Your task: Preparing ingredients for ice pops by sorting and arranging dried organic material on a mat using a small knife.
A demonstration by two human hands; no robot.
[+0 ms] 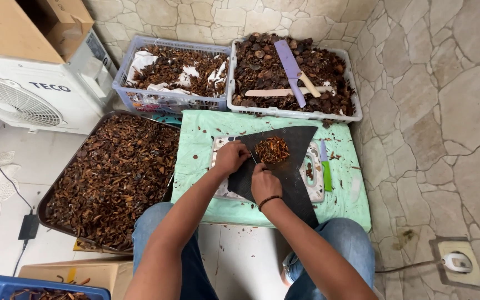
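Stone-paved floor [451, 100] and wall, pale irregular slabs; smooth white floor on the near left. White fan unit [29, 89] against the wall at left, a cardboard box [23, 25] on top. Large dark tray [112, 178] heaped with brown dried pieces, just left of a low stand under mint cloth [195, 166]. Behind the cloth, two crates: lavender [170, 75] and white [293, 78], both full of brown pieces; a purple knife [290, 64] lies in the white one. On the cloth, a white board [318, 178] under a black mat [290, 166]. Small orange-brown pile [272, 150] at the mat's centre. Green knife [326, 172] beside the board. Left hand [230, 157] curled, pressing the mat's edge. Right hand [265, 183] closed; what it grips cannot be told.
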